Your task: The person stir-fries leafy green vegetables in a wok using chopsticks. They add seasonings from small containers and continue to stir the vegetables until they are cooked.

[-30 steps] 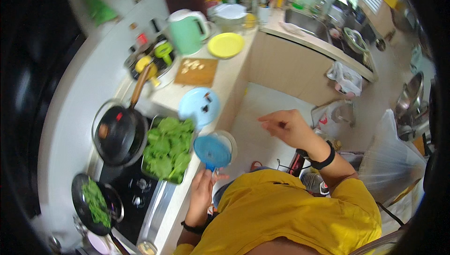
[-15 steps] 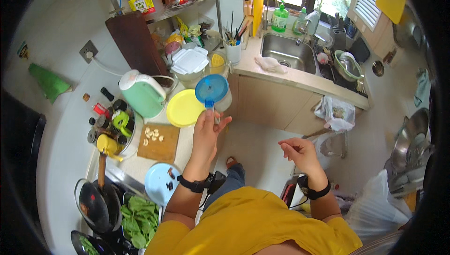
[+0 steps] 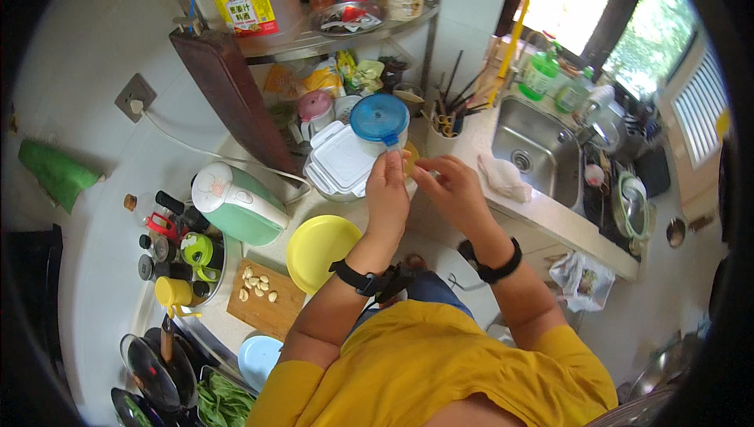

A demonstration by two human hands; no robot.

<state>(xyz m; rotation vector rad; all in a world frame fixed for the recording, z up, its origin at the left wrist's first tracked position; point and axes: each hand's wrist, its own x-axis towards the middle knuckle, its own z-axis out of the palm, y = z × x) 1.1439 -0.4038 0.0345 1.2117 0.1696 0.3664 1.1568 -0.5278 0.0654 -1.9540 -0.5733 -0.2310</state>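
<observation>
Gripping blue-lidded tub (image 3: 379, 118) by handle (image 3: 391, 142): left hand (image 3: 388, 191), fingers wrapped; right hand (image 3: 454, 189) hovering beside, fingers bent, hold unclear. Tub risking tipping onto white box (image 3: 339, 161) if one-sided grip is slipping.

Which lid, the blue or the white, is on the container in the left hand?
The round blue lid. The squarish white lid to its left is not held.

Tub (image 3: 378, 123) upper middle of the frame, box (image 3: 341, 160) just left, sink (image 3: 538, 152) over upper right, garlic cloves (image 3: 255, 283) on cutting board (image 3: 271, 322) lower left.
</observation>
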